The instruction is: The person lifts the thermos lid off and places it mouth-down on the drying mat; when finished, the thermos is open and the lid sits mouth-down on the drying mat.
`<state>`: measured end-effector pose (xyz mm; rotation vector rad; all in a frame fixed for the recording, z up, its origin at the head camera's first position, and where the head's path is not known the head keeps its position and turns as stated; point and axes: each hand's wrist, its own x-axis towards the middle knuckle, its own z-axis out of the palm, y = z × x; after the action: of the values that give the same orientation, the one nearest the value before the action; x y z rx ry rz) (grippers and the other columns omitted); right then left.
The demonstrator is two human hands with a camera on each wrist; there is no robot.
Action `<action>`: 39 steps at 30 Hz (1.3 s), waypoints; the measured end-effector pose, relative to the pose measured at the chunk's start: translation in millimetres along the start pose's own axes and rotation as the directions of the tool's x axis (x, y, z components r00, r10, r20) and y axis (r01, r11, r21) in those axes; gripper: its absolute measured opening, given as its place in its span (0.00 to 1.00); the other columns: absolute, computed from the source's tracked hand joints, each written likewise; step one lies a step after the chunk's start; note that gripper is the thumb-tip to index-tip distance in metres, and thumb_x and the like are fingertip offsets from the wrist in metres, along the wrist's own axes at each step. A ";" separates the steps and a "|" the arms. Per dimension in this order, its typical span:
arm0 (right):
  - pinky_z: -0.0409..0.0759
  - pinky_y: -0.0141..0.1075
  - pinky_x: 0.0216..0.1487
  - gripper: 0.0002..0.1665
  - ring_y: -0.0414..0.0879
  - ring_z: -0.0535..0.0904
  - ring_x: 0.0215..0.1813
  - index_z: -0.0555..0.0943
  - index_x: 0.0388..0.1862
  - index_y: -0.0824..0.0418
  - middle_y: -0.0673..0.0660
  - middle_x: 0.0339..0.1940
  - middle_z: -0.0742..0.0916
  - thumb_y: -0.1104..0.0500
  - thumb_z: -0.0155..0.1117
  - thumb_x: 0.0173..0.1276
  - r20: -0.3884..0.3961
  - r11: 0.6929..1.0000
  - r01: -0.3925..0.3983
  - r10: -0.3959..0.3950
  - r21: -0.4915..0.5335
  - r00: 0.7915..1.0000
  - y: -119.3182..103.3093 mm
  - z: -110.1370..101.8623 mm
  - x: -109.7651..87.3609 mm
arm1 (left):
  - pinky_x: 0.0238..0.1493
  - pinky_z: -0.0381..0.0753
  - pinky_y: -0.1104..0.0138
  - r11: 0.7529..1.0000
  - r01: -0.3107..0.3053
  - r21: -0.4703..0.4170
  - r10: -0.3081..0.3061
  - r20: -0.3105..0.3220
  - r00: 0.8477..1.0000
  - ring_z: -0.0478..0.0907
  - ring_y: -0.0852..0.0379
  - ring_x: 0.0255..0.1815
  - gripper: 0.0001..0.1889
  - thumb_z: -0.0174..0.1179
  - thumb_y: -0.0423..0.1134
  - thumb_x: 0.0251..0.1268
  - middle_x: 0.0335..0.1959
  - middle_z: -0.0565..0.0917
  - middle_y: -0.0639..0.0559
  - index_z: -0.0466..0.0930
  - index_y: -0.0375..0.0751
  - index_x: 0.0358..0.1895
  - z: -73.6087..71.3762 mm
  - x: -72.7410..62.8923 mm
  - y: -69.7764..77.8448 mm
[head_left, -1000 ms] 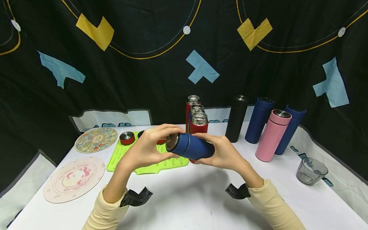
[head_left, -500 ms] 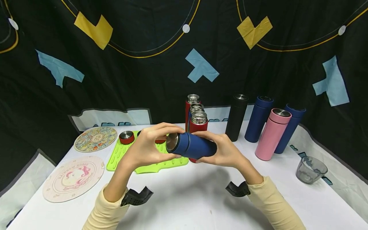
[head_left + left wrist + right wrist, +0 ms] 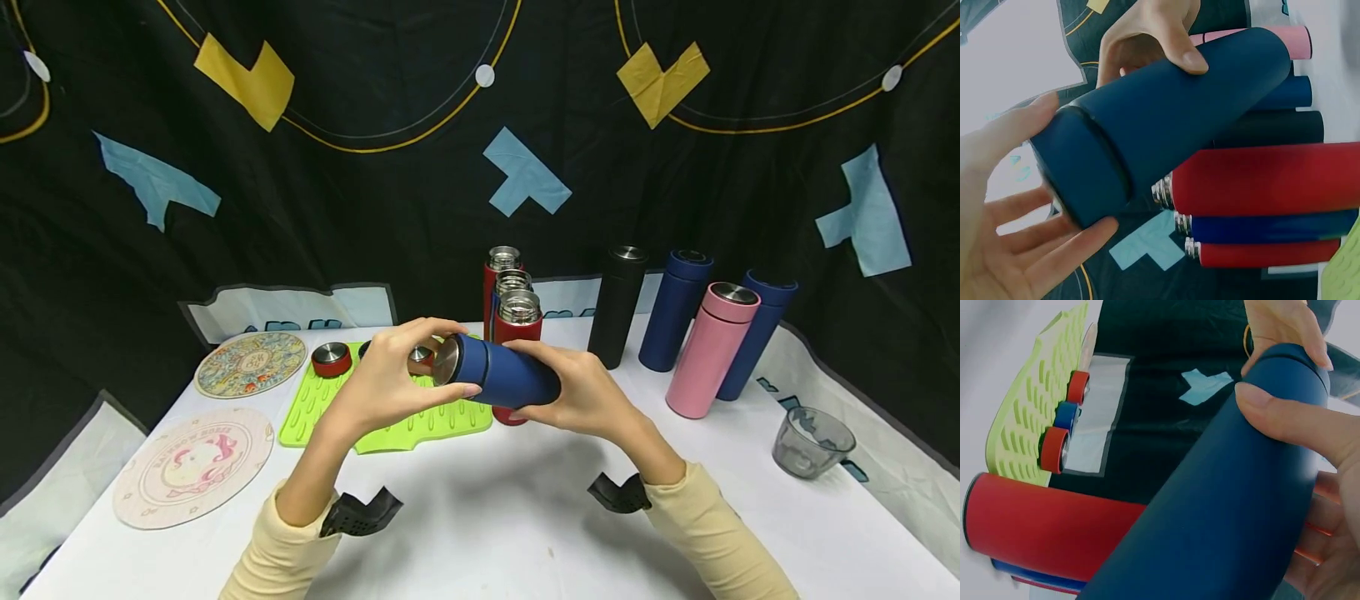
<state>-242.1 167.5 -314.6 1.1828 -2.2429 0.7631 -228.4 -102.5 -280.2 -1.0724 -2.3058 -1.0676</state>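
Observation:
A blue thermos (image 3: 521,377) is held up in the air over the table, tilted, its lid toward the left. My right hand (image 3: 588,393) grips the body near its base. My left hand (image 3: 378,379) is at the lid (image 3: 1082,169), thumb on one side and forefinger on the other, its remaining fingers spread past the steel top. A dark groove runs between lid and body. Behind the thermos stand lidless bottles in a row, two red and one blue, the front one a red bottle (image 3: 517,327) with a bare steel neck.
A green mat (image 3: 386,439) bears a red lid (image 3: 331,360), a blue lid (image 3: 1066,416) and another red lid (image 3: 1054,450). Two round mats lie left. To the right stand a black bottle (image 3: 618,308), a pink bottle (image 3: 712,354), two blue bottles and a glass cup (image 3: 812,446).
My left hand has shifted its fingers on the lid, thumb now further along it and fingers opened out. The thermos has tipped slightly, staying in my right hand.

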 end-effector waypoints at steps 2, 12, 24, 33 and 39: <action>0.83 0.44 0.49 0.46 0.52 0.83 0.46 0.74 0.62 0.58 0.58 0.50 0.85 0.56 0.84 0.42 0.029 1.000 -0.018 0.017 0.020 0.999 3.2 -1.9 -0.5 | 0.43 0.84 0.62 1.000 -0.017 -0.003 0.017 0.046 0.999 0.79 0.56 0.45 0.34 0.77 0.47 0.45 0.51 0.80 0.52 0.76 0.43 0.58 -0.2 0.4 -1.7; 0.82 0.41 0.49 0.45 0.46 0.81 0.50 0.74 0.63 0.53 0.51 0.52 0.85 0.49 0.83 0.44 0.143 0.988 -0.068 0.048 0.138 0.989 11.8 -9.5 -1.8 | 0.48 0.82 0.63 0.991 -0.122 -0.050 0.129 0.171 0.977 0.74 0.56 0.57 0.35 0.78 0.40 0.45 0.59 0.76 0.56 0.76 0.52 0.61 -1.8 -0.6 -7.9; 0.83 0.43 0.48 0.47 0.50 0.83 0.47 0.74 0.64 0.55 0.55 0.50 0.85 0.49 0.84 0.43 0.113 0.997 -0.072 0.069 0.022 0.991 2.3 -9.8 -2.2 | 0.36 0.84 0.69 0.999 0.025 -0.025 -0.024 0.065 0.998 0.80 0.57 0.38 0.30 0.75 0.46 0.49 0.45 0.82 0.53 0.78 0.42 0.57 1.6 0.9 -7.1; 0.82 0.42 0.50 0.46 0.48 0.82 0.50 0.75 0.63 0.54 0.52 0.52 0.85 0.48 0.83 0.44 0.152 0.989 -0.081 0.061 0.126 0.987 8.1 -13.9 -1.8 | 0.46 0.83 0.65 0.995 -0.070 -0.074 0.079 0.131 0.988 0.78 0.58 0.48 0.36 0.77 0.47 0.45 0.54 0.79 0.55 0.75 0.44 0.61 1.1 1.7 -9.4; 0.80 0.42 0.53 0.46 0.45 0.82 0.52 0.75 0.62 0.56 0.51 0.53 0.85 0.46 0.82 0.44 0.193 0.976 -0.083 0.043 0.203 0.980 10.5 -15.7 -1.6 | 0.47 0.82 0.61 0.987 -0.131 -0.088 0.144 0.164 0.976 0.74 0.57 0.57 0.35 0.78 0.43 0.44 0.59 0.77 0.57 0.76 0.51 0.61 -1.2 0.9 -7.2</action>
<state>-247.7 183.8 -306.8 1.3366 -2.4102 0.9710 -234.5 -106.0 -282.3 -1.3813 -2.2954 -1.0537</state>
